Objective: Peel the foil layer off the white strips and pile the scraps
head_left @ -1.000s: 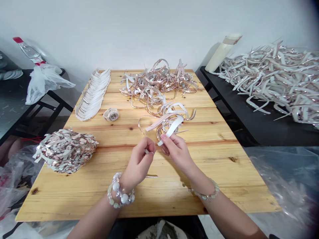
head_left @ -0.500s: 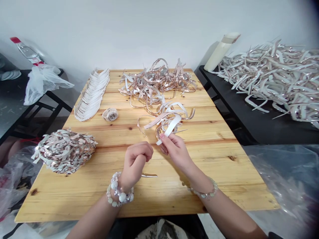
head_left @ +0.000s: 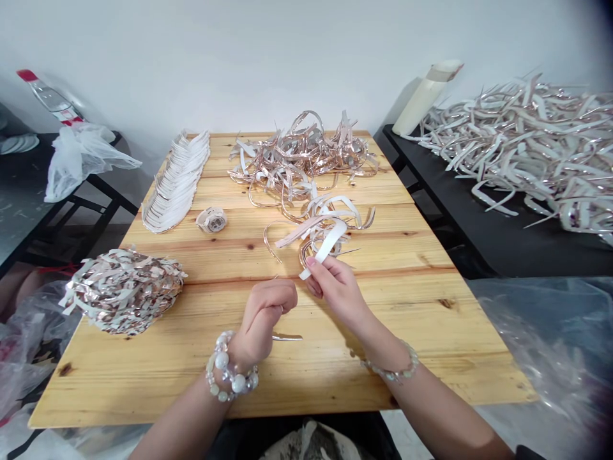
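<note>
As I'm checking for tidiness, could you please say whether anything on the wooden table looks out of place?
One strip lies by the left hand, apart from the tangled pile, so it looks stray.

Left grip (head_left: 268, 314) curled, right grip (head_left: 341, 291) pinching.

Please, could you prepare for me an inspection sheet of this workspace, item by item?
Surface: wooden tabletop, dark knots visible.
Work materials: white strip in right hand; tangled strips toward the far edge; overlapped row of strips at far left.
Clutter: shredded bundle near left edge; small roll; loose strip by left hand.
Hands: right pinching; left curled, contents unclear.
Cables: nothing seen.
Surroundings: strip heap on right black table; bottle and plastic bag at left.
</note>
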A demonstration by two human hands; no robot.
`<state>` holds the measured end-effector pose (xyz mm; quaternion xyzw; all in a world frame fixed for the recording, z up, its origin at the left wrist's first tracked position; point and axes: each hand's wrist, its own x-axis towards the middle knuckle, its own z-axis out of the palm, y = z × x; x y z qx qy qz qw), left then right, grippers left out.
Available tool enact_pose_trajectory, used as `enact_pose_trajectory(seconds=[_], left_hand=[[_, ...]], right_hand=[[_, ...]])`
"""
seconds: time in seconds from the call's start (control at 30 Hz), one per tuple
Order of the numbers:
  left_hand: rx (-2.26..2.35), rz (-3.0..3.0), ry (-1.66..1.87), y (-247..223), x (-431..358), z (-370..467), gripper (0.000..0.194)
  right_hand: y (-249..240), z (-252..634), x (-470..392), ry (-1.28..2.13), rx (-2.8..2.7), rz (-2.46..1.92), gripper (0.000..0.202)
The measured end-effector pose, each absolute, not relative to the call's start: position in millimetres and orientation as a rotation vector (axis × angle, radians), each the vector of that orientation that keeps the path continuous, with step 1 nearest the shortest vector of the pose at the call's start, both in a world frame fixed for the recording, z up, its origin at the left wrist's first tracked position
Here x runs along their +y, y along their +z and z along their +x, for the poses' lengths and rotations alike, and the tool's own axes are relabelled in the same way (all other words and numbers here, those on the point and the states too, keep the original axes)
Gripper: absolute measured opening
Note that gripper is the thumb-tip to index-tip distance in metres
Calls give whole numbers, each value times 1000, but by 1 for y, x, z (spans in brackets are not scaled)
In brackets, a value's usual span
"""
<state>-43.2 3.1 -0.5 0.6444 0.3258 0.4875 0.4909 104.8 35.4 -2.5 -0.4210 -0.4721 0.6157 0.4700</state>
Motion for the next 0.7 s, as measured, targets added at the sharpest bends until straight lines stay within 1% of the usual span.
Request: enact_pose_trajectory(seconds=[0.13, 0.2, 0.3, 0.4, 0.5, 0.6, 0.7], left_hand=[[810, 1626, 1172, 1, 2, -41, 31], [805, 1664, 1148, 3, 2, -40, 32], [842, 1743, 1102, 7, 3, -40, 24], [954, 1825, 1022, 10, 5, -39, 3], [1159, 1764, 990, 9, 8, -38, 13], [1292, 1653, 920, 9, 11, -35, 12], [1240, 1601, 868, 12, 14, -33, 10]], right_hand=[[-3, 105, 35, 1499, -1159, -1044, 42], [-3, 105, 36, 1498, -1155, -1042, 43], [-3, 106, 37, 1511, -1139, -1040, 44], [-3, 106, 37, 1518, -1118, -1054, 44], [-3, 105, 37, 1518, -1102, -1051, 45], [-2, 104, 36, 1529, -1097, -1037, 45], [-2, 105, 35, 1515, -1122, -1041, 45]])
